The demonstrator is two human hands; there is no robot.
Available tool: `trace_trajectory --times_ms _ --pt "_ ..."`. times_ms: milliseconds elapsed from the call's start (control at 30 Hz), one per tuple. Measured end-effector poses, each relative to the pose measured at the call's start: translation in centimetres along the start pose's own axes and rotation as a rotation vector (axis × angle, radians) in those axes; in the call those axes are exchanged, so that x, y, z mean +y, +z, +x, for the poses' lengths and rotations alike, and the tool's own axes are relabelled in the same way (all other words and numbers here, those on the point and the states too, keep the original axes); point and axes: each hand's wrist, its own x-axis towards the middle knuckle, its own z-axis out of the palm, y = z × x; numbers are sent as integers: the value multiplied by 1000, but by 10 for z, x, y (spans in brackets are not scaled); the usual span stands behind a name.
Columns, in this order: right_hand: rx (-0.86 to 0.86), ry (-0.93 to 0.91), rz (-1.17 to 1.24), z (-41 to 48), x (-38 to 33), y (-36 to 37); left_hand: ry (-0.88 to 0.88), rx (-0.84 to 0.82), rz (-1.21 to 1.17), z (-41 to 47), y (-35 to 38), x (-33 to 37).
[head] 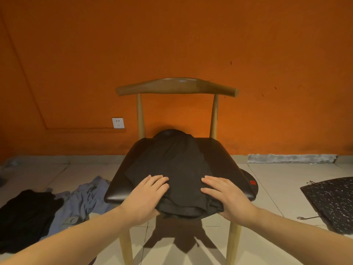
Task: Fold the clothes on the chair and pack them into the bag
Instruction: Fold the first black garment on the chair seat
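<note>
A black garment (177, 161) lies lengthwise on the dark seat of a wooden chair (122, 180), its near end bunched and hanging over the front edge. My left hand (147, 196) rests on the garment's near left part, fingers straight and lying flat on the cloth. My right hand (225, 196) lies on the near right part, fingers spread flat, thumb at the cloth's edge. A black speckled bag (332, 203) lies flat on the floor at the right.
On the floor to the left lie a black garment (24, 213) and a crumpled blue-grey one (84, 197). An orange wall with a white socket (118, 123) stands behind the chair. A cable end (303, 218) lies by the bag.
</note>
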Motion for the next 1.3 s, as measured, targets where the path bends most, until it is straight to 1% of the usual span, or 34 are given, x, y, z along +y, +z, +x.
trace_trajectory --times_ms 33,200,267,333,400,500,600,667,733,800,900,967,1100,1200,1300 --pt "22 -1 -4 -1 -1 0 0 -26 30 -3 1 3" --pt "97 -15 6 0 -2 -6 34 -37 88 -11 -6 1" --pt "130 -22 16 0 -2 -10 39 -21 55 -13 -7 0" --pt "124 -26 40 -1 -3 -12 20 -5 15 -14 -8 1" --pt "79 5 79 -2 -5 -16 2 -7 -22 -15 -13 2" --pt "-35 184 223 -1 -9 -34 -66 -6 -170 -14 -29 5" --pt "-203 311 481 14 -11 -60 -186 -45 -341 -10 -52 4" --pt "-241 400 661 29 -9 -79 -249 -97 -477 0 -65 -7" --pt "-210 498 798 47 -2 -91 -316 -115 -696 16 -76 -21" --pt "-133 596 909 66 7 -97 -357 -104 -890 35 -87 -32" --pt "3 704 1024 96 23 -96 -427 -100 -1060 64 -97 -47" --pt "62 767 1075 116 34 -90 -496 -93 -1087 82 -100 -61" --pt "174 830 1065 153 61 -77 -619 -87 -1107 119 -98 -89" --pt "168 860 1034 176 84 -65 -634 -84 -1104 145 -91 -107" --pt "152 903 970 196 106 -49 -637 -66 -1033 169 -77 -122"
